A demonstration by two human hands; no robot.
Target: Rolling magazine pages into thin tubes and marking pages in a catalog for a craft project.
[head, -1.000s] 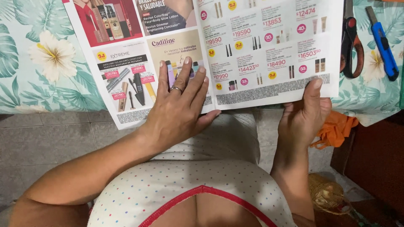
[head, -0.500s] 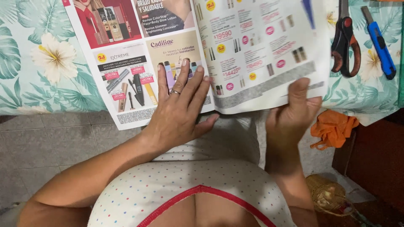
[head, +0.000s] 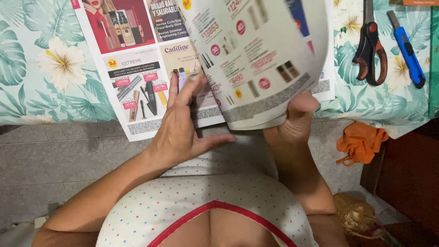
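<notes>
Now our right hand point(head: 292, 121) has the catalogue's right page point(head: 260, 59) lifted and curling leftward; a second ago it lay flat. Thumb grip pinches that page's lower edge. Our left hand point(head: 183, 123), released and flat, pins the left page point(head: 137, 59) on the floral table point(head: 41, 59). Page turn about halfway, we judge. Scissors point(head: 370, 45) and 1 blue cutter point(head: 407, 48) lie untouched at right.

Hidden, cropped and blurred parts

The lifted page point(head: 256, 59) is motion-blurred and runs off the top edge at 12 o'clock, covering much of the catalogue point(head: 137, 68) beneath. The right hand point(head: 292, 121) shows only its thumb; its fingers lie behind the page. Scissors point(head: 369, 48) and blue utility knife point(head: 407, 50) are cropped at 1 o'clock. The desk point(head: 41, 68) is hidden under flowered cloth.
</notes>
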